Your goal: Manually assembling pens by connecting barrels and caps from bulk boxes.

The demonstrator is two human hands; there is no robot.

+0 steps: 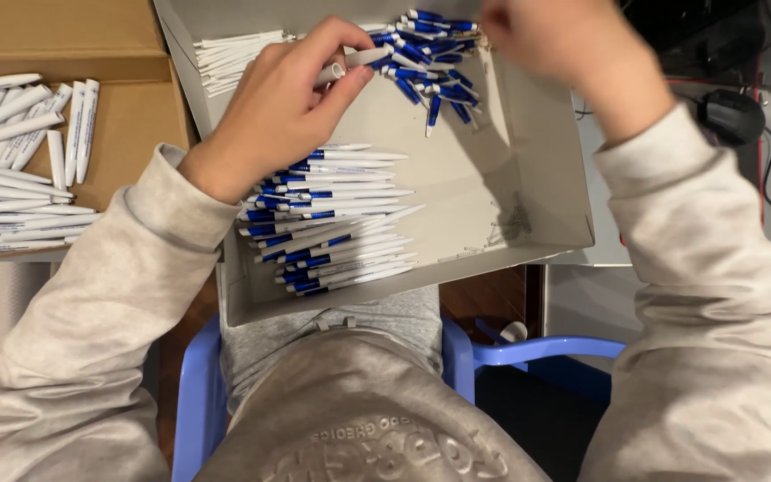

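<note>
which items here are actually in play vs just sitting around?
In play:
- left hand gripping a white plastic pen barrel
- right hand over the pile of blue pen caps
- stack of finished white-and-blue pens
- grey cardboard box

Lying about:
- white barrels in the brown cardboard box
- black cabled device
- blue plastic chair

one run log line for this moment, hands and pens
left hand: holds white pen barrel | right hand: over blue clip pile | finished pens: stacked in grey box

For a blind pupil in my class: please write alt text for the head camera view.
A left hand holds a white pen barrel over a grey cardboard tray on the person's lap, while the right hand reaches the blue pen parts. Finished blue-and-white pens lie stacked inside.
</note>
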